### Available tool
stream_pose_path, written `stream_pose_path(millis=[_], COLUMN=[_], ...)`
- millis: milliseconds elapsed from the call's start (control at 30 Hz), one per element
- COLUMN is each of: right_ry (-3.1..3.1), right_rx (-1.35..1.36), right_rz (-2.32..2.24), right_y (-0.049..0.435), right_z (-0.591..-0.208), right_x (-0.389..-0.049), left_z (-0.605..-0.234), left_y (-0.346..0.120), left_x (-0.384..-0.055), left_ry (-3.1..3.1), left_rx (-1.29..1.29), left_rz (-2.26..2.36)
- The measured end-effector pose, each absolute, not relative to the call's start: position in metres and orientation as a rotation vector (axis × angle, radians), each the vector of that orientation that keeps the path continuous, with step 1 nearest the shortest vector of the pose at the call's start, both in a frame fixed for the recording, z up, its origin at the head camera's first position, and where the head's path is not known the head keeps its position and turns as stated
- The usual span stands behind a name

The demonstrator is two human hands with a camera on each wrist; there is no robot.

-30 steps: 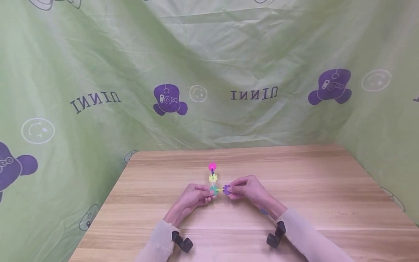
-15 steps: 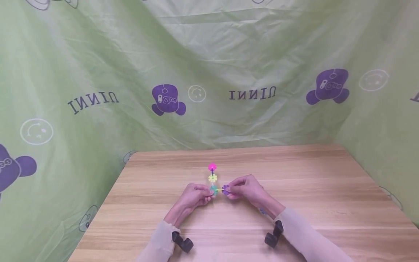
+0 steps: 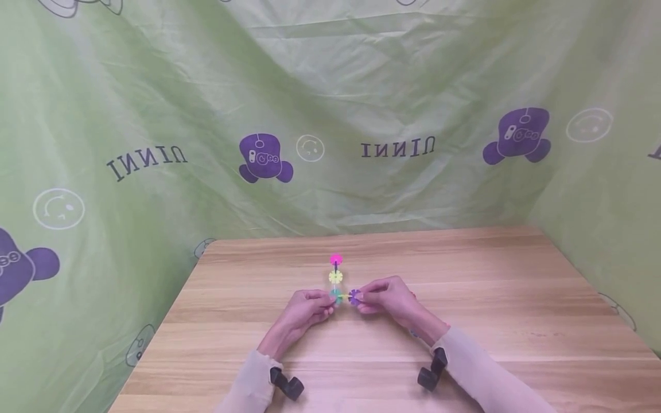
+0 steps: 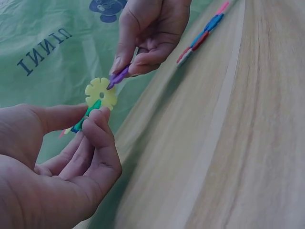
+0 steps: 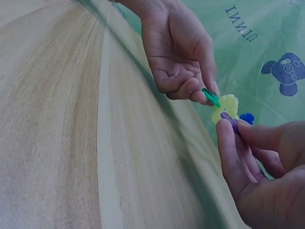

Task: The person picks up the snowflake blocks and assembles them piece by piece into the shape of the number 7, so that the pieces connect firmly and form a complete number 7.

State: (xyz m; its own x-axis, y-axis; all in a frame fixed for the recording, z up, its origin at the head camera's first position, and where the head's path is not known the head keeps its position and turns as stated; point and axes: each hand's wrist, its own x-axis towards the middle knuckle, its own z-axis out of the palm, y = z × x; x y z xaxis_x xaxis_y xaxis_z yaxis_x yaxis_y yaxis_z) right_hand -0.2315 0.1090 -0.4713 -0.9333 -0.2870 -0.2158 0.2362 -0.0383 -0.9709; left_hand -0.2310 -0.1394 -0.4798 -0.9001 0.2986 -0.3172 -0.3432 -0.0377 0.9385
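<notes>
My left hand (image 3: pixel 306 311) pinches a green snowflake disc (image 3: pixel 337 296) between thumb and fingers. A purple snowflake disc (image 3: pixel 354 297) is pinched by my right hand (image 3: pixel 389 299). Between these two, a yellow snowflake disc (image 4: pixel 101 92) stands edge-on in the head view and meets both. From the green disc a chain runs away from me: a pale piece, a second yellow disc (image 3: pixel 335 277), a dark piece and a pink disc (image 3: pixel 336 260). How deeply the purple disc's slot sits on the yellow one is hidden by my fingers.
Under my right wrist, mostly hidden in the head view, lies another linked row of discs (image 4: pixel 202 37) in pink, blue, red and white. The wooden table (image 3: pixel 465 258) ends at a printed green cloth (image 3: pixel 330 195) behind and at the sides.
My right hand has shifted slightly left with the purple disc. The joined chain has tipped up a little, its pink end now higher in the head view. Both hands keep their pinch.
</notes>
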Motion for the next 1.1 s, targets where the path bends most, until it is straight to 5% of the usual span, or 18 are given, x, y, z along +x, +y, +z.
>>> stream_pose_path(millis=[533,833,1100], right_ry=[1.939,2.745,2.813], right_rx=[-0.068,-0.329,-0.429], right_rz=[-2.063,-1.429,-1.117], right_y=[0.094,0.134,0.178], right_z=[-0.469,-0.457,-0.453], right_x=[-0.234,-0.241,-0.248], left_z=[-0.482,-0.479,-0.481], left_y=[-0.115,-0.121,-0.126], left_x=[-0.225,-0.226,-0.228], left_ry=[1.716,1.754,1.723], left_rx=[-0.082,-0.145,-0.135], left_rz=[2.128,2.15,2.175])
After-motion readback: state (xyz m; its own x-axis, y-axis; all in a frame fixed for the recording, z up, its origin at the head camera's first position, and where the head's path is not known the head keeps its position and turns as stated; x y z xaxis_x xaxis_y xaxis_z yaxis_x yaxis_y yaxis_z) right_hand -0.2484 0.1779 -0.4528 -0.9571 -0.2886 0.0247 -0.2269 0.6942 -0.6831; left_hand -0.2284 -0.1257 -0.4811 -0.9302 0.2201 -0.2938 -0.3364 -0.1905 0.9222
